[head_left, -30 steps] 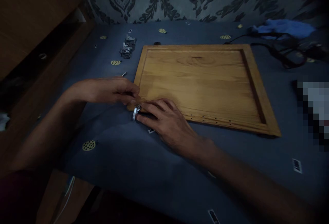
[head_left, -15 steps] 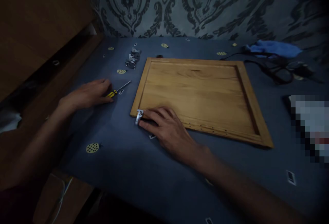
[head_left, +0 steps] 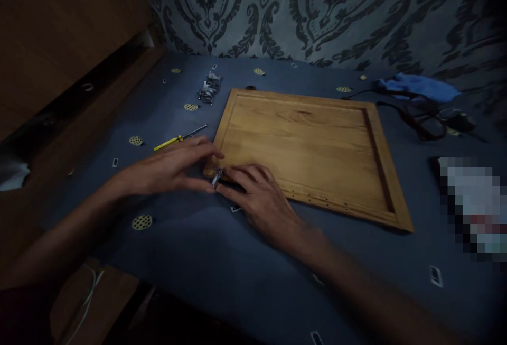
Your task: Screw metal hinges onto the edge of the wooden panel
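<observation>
A framed wooden panel (head_left: 309, 144) lies flat on a blue cloth. At its near left corner sits a small metal hinge (head_left: 216, 176). My right hand (head_left: 257, 197) lies on that corner with its fingers pressed on the hinge. My left hand (head_left: 174, 168) reaches in from the left, fingers stretched out, their tips touching the same corner beside the hinge. A yellow-handled screwdriver (head_left: 178, 138) lies loose on the cloth just behind my left hand.
A heap of metal hinges (head_left: 208, 89) lies at the back left. Blue fabric (head_left: 415, 87) and dark cords (head_left: 423, 118) are at the back right. A wooden cabinet (head_left: 59, 44) stands on the left. Patterned wallpaper rises behind.
My left hand went left to the screwdriver, left it on the cloth, and has come back to the panel's corner. My right hand stayed on the hinge.
</observation>
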`<state>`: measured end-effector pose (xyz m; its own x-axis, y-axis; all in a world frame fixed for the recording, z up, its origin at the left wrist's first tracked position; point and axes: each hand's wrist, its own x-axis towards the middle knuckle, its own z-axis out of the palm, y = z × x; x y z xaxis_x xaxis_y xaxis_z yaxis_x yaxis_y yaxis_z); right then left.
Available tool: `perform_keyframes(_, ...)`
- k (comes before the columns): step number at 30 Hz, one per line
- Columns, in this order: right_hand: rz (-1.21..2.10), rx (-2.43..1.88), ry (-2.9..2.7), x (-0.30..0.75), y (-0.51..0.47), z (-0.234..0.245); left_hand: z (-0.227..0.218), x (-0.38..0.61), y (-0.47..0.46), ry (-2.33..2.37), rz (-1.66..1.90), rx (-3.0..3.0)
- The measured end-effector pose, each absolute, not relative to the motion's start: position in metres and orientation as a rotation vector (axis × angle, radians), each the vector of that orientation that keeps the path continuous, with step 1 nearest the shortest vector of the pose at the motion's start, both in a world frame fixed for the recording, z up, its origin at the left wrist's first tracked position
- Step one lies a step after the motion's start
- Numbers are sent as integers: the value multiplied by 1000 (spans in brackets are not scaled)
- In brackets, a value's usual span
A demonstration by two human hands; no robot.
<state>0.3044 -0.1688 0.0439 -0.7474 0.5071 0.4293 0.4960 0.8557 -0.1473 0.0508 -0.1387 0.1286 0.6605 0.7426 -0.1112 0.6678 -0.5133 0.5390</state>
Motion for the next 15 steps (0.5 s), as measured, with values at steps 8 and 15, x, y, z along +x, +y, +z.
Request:
perform_keyframes(8, 85, -720, -2563, 304, -169, 48, 108, 53, -135, 1080, 146, 2329)
perform_keyframes(15, 107, -736, -2560, 304, -169, 47, 107, 51, -136, 1058, 191, 2293)
